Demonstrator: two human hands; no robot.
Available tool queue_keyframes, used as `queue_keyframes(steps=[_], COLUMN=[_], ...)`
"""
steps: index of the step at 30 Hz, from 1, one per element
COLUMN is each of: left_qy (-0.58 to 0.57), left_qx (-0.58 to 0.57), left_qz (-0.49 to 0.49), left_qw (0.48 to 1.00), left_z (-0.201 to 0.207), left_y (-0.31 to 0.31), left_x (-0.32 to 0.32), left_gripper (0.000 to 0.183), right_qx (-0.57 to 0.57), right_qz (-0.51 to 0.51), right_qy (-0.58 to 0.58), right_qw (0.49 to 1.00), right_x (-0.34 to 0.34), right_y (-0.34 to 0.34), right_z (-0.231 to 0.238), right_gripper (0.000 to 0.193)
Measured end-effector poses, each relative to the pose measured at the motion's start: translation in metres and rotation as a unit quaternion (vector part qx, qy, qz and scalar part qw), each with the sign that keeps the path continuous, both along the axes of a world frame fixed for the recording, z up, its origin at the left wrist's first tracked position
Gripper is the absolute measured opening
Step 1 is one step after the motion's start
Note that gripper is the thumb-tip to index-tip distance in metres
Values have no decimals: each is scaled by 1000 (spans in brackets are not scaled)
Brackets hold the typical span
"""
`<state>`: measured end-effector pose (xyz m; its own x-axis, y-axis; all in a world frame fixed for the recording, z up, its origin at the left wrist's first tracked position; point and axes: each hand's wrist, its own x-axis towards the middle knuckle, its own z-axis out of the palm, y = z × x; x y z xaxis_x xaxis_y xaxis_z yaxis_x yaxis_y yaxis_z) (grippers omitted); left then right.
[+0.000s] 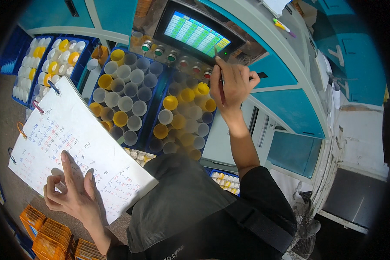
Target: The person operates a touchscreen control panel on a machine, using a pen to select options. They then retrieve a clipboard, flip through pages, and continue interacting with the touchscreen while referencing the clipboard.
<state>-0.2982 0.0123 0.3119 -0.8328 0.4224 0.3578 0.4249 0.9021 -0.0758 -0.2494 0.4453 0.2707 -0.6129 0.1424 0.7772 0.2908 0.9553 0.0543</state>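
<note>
A pad of white pages (80, 151), bound with several coloured rings and covered in handwriting, lies tilted at the left. My left hand (76, 195) is over its lower part, with the index finger stretched onto the writing, the thumb apart and the other fingers curled. What supports the pad is hidden. My right hand (234, 82) is raised in front of the machine's screen (197, 32), which shows a lit green and blue table. A dark red pen (222, 91) is held in that hand. Its index finger extends to the screen's lower edge; I cannot tell whether it touches.
Below the screen runs a row of green and red push buttons (159, 50). Blue crates with translucent white and yellow cylinders (125, 103) stand beneath. More filled crates (60, 58) are at the far left. Orange baskets (52, 240) sit lower left. Markers (281, 26) lie upper right.
</note>
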Motion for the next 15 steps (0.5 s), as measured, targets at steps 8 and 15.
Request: queue_keyframes(steps=[8,15], left_qy=[19,26], left_qx=[5,12], left_qz=[-6,-5], left_qw=[1000,1000], left_z=[-2,-4], left_y=[-1,-3], left_x=[-1,0], left_gripper=[69,67], right_qx=[-28,-19], right_qz=[58,36], right_qy=[15,14], right_qw=[998,999], right_x=[-19,-19], right_y=[-3,-3], right_z=[7,8], right_gripper=[22,21])
